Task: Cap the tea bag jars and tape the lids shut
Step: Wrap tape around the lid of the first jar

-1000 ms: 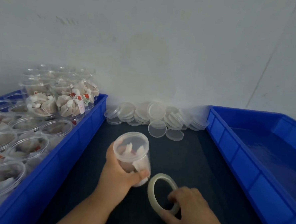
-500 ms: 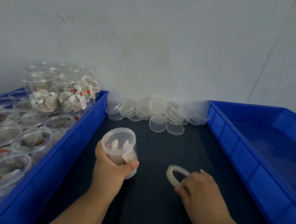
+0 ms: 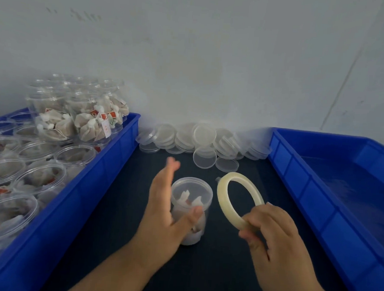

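Left hand [image 3: 162, 213] has opened, fingers straight, with only the thumb touching the jar [image 3: 191, 190] it gripped half a second ago. Right hand [image 3: 273, 238] pinches the tape roll [image 3: 222, 192], now raised on edge just right of the jar; it was lower before. Left bin [image 3: 109, 162] holds open jars of tea bags, opposite the right bin [image 3: 296, 185]. The jar stands on the dark table [image 3: 235, 271] between them. Loose lids [image 3: 204, 135] are piled by the wall.

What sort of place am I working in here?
Probably a small hand-packing bench: a blue bin of open tea bag jars, a pile of clear lids by the wall, and a tape roll in the right hand.
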`<control>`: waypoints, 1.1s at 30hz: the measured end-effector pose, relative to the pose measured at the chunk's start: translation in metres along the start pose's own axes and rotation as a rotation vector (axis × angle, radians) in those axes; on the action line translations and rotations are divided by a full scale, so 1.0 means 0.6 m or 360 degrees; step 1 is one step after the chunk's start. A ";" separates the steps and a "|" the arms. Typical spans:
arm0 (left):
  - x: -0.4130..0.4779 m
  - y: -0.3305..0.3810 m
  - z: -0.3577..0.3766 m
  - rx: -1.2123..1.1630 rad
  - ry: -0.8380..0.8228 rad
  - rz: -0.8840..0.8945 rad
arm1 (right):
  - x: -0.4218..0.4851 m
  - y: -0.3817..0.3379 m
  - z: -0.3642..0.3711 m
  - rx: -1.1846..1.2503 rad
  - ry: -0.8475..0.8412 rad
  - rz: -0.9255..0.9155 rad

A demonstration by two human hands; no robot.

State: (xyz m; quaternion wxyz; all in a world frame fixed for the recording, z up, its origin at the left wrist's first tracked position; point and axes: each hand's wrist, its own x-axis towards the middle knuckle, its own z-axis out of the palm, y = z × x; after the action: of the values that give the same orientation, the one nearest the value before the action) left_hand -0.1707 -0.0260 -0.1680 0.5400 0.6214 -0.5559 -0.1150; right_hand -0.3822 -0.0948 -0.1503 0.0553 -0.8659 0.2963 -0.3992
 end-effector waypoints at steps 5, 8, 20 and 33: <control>0.028 0.049 -0.035 0.0047 -0.0268 0.0215 | -0.003 -0.006 0.013 0.0016 0.0052 -0.0259; 0.021 0.051 -0.037 -0.0119 -0.0197 0.0172 | -0.004 -0.008 0.016 0.0010 0.0047 -0.0302; -0.008 0.062 -0.016 0.0383 -0.0136 0.0473 | 0.007 -0.055 -0.021 -0.0264 -0.0744 -0.0040; -0.047 0.051 0.006 0.0282 -0.0149 0.0633 | -0.002 -0.031 -0.002 -0.0185 -0.0632 -0.0004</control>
State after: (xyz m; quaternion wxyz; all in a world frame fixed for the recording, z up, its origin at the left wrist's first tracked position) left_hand -0.2009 0.0008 -0.1578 0.4690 0.5386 -0.6998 0.0142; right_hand -0.3750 -0.0788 -0.1440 0.0619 -0.9297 0.3011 -0.2029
